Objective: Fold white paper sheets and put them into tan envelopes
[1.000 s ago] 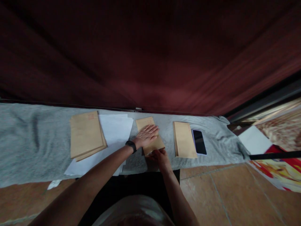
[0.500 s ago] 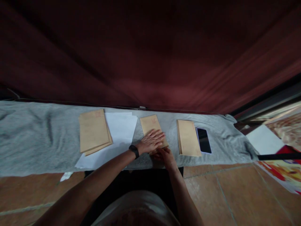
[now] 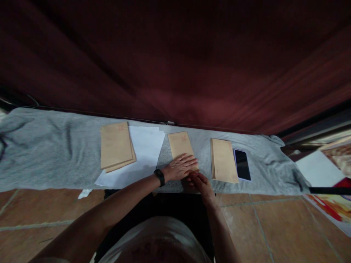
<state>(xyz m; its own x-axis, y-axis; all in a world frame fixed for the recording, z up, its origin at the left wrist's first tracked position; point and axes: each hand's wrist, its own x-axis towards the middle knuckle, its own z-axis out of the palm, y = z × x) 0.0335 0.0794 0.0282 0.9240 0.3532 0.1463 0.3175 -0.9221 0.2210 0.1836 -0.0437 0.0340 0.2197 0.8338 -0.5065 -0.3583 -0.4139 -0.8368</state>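
A brown paper envelope [image 3: 181,143] with a red printed mark lies slanted on the grey cloth in front of me. My left hand [image 3: 181,166], with a dark band at its wrist, rests flat across its nearer part, fingers stretched out. At the envelope's near end is my right hand [image 3: 200,183], its fingers curled and pressed together. What lies between those fingers is hidden. To the left, a few brown envelopes [image 3: 114,146] overlap white paper sheets [image 3: 146,146]. On the right lies another stack of brown envelopes [image 3: 224,160].
A phone [image 3: 242,165] with a dark screen lies beside the right stack. Grey cloth [image 3: 68,153] covers the narrow surface, with a dark red sheet [image 3: 175,73] rising behind. A white scrap [image 3: 85,193] lies on the tiled floor [image 3: 241,219].
The view has shifted slightly, so things appear further right. My left hand stays flat on the envelope; my right hand's fingers are more curled at its near end.
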